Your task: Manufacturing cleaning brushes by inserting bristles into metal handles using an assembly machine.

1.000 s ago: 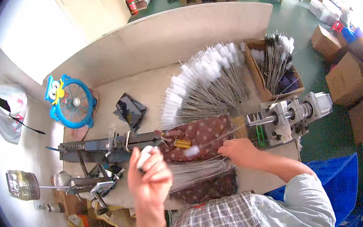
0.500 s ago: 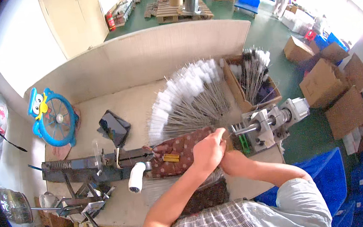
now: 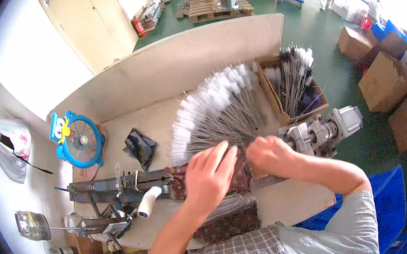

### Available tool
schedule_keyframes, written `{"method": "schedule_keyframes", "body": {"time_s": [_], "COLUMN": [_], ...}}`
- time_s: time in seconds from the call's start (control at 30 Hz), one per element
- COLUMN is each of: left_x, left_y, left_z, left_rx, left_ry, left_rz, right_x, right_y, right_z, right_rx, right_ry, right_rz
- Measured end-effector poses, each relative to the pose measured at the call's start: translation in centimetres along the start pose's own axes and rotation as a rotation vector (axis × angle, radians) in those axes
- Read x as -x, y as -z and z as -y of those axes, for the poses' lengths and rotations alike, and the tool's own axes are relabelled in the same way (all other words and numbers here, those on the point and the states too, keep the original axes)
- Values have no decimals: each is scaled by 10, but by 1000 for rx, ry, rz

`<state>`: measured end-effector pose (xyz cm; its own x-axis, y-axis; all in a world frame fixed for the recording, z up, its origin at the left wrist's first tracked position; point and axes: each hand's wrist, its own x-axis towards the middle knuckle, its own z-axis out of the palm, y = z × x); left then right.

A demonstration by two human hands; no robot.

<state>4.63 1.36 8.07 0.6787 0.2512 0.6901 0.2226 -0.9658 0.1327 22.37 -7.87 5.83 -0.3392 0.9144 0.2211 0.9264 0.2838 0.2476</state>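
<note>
My left hand [image 3: 209, 174] hovers over or rests on a brown patterned cloth [image 3: 240, 178], its fingers stretched out and holding nothing that I can see. To its right, my right hand [image 3: 273, 155] has its fingers curled in beside the shaft end of a metal motor-driven machine [image 3: 324, 135]; whatever lies in them is too small to make out. Just beyond both hands, a fan of white-bristled wire brushes [image 3: 211, 105] lies with its wire stems pointing toward me. Thin wire stems [image 3: 228, 206] also lie in front of the cloth.
A cardboard box [image 3: 295, 110] holding more brushes stands at the back right. On the left are a metal rail fixture [image 3: 92, 191], a white tube [image 3: 149, 202], a black plastic packet [image 3: 141, 147] and a blue round fan [image 3: 79, 140]. A blue bin [image 3: 383, 206] sits at the right.
My hands, together by the machine's shaft before, have come apart. The left has moved left over the cloth and opened; the right stays near the shaft. The whole view has shifted slightly.
</note>
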Motion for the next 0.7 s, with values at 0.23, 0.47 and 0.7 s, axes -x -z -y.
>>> {"method": "schedule_keyframes", "body": {"time_s": [0.23,0.47,0.7], "left_x": [75,145,142], "left_y": [64,52,42], "left_z": [-15,-17,-19], "left_rx": [50,-16,383], "left_ry": [206,533,861], "left_rz": [26,-40,-11], "right_x": [-13,-24,-75], "right_y": [11,5,12], "right_z": [-35,-46,5], "right_rx": [-704,-719,-731], "right_ry": [-301,-227,-37], "right_rz": [268,366,179]}}
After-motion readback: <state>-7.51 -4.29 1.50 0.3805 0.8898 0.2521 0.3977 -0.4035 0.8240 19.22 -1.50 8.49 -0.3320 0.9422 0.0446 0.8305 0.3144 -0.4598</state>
